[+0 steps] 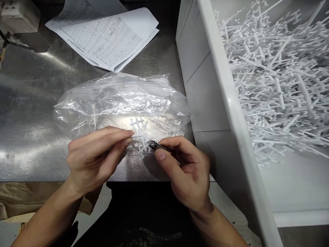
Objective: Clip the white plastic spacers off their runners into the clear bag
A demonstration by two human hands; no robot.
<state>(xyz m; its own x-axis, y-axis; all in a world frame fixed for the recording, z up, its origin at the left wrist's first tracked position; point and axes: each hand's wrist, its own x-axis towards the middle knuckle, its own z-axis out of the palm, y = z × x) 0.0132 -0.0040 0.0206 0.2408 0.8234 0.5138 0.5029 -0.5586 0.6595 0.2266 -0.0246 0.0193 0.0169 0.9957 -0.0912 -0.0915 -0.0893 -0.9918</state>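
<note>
My left hand (96, 156) pinches one arm of a white branched plastic sprue (141, 133) between thumb and fingertips. The sprue is held over the metal worktop, with short side branches at its upper and lower ends. My right hand (189, 168) is closed around small metal nail clippers (156, 145). Their jaws point left and sit right beside the sprue's lower part; whether they touch it, I cannot tell. Just behind both hands lies a clear plastic bag (115, 96), crumpled, with some small white pieces visible in it.
A tall-sided white bin (228, 99) stands on the right, heaped with many white plastic sprues (282, 79). Folded printed sheets (110, 36) lie at the back of the metal worktop (31, 137). A boxy object (20, 15) occupies the far left corner. Brown paper (28, 197) shows below the front edge.
</note>
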